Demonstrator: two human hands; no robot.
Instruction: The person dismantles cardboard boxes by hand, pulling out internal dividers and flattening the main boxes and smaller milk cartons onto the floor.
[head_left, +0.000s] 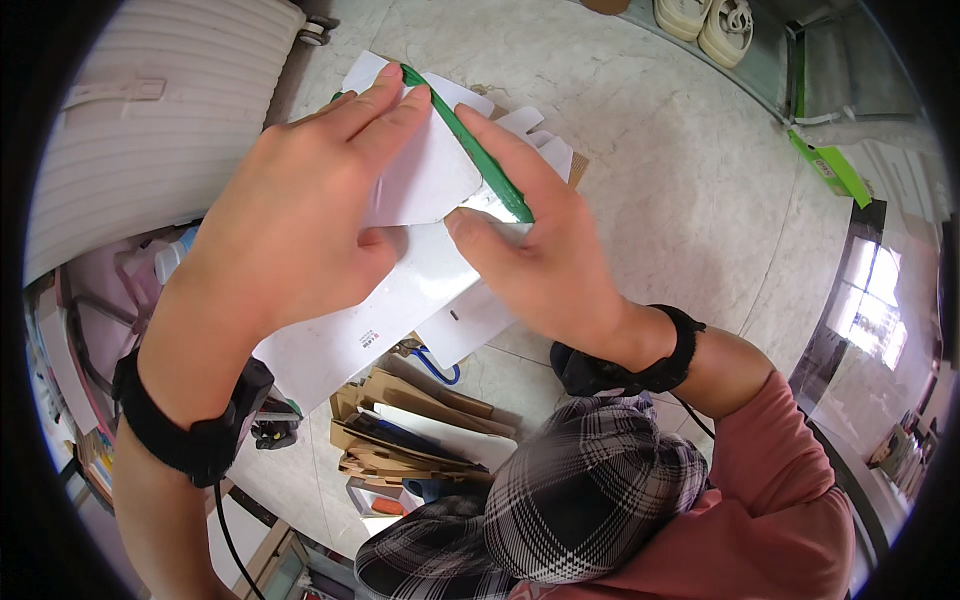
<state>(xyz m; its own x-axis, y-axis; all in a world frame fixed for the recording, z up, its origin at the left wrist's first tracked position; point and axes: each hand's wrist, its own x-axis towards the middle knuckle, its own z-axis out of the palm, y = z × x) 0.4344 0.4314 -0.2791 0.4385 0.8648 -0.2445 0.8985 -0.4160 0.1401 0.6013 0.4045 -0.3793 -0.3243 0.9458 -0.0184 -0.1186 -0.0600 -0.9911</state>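
A white card with a green strip along its slanting edge lies between my hands. My left hand spans the card's left side, two fingertips pressing at the strip's upper end and the thumb bent below. My right hand pinches the lower right corner, thumb on the near side and index finger along the green strip. Beneath is a large glossy white sheet bearing small printing. Other white pieces of card show past the far side. My left fingers hide part of the card.
Blue-handled scissors lie on the tiled floor near a stack of flattened cardboard. A white ribbed suitcase stands at the left. Pale shoes and a bright green piece are at the right.
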